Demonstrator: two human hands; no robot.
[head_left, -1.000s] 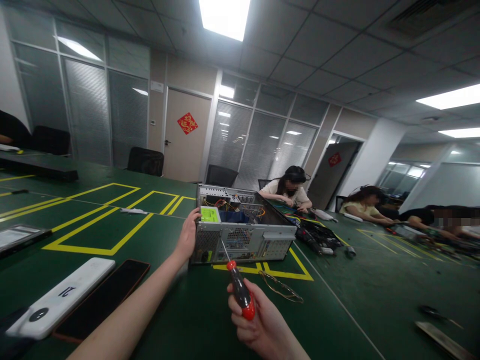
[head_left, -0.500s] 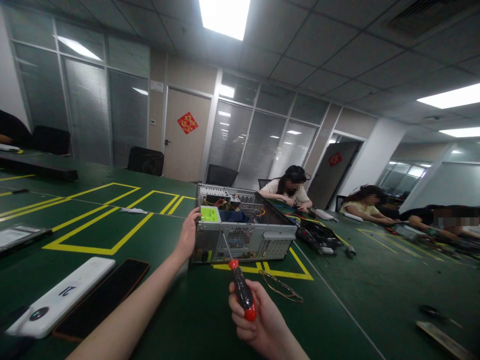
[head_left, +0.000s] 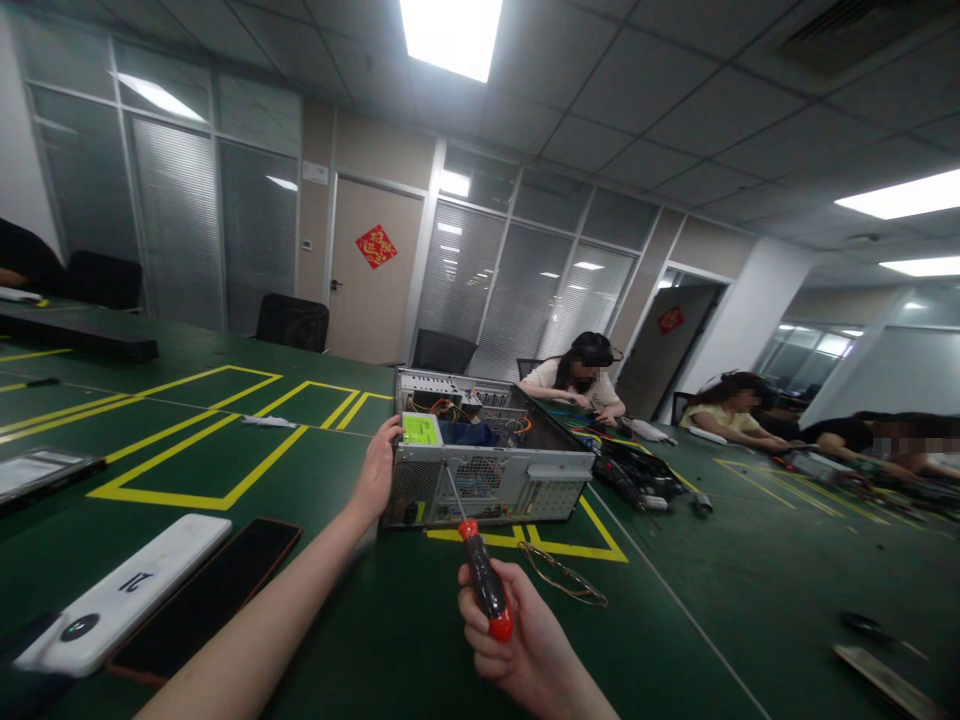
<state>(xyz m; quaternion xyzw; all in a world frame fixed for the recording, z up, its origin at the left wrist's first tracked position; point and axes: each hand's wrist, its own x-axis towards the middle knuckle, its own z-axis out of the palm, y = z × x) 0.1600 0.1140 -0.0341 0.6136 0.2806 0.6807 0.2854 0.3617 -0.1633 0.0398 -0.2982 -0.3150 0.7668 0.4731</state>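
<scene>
An opened computer case (head_left: 551,480) lies on the green table with its perforated metal panel facing me. Its top is uncovered, showing wires and a power supply (head_left: 418,430) with a bright yellow-green label. My left hand (head_left: 377,470) grips the left corner of the case, its fingertips at the edge beside that label. In my right hand (head_left: 514,625) is a screwdriver (head_left: 486,580) with a black and red handle, held from below. The shaft points up and away to the panel near the power supply's edge; whether the tip touches a screw is too small to tell.
Glasses (head_left: 562,575) lie just right of the screwdriver. To the left are a white device marked 21 (head_left: 142,585), a dark phone (head_left: 214,590) and a hard drive (head_left: 45,475). Black parts (head_left: 637,475) sit right of the case. Other people work farther along the table.
</scene>
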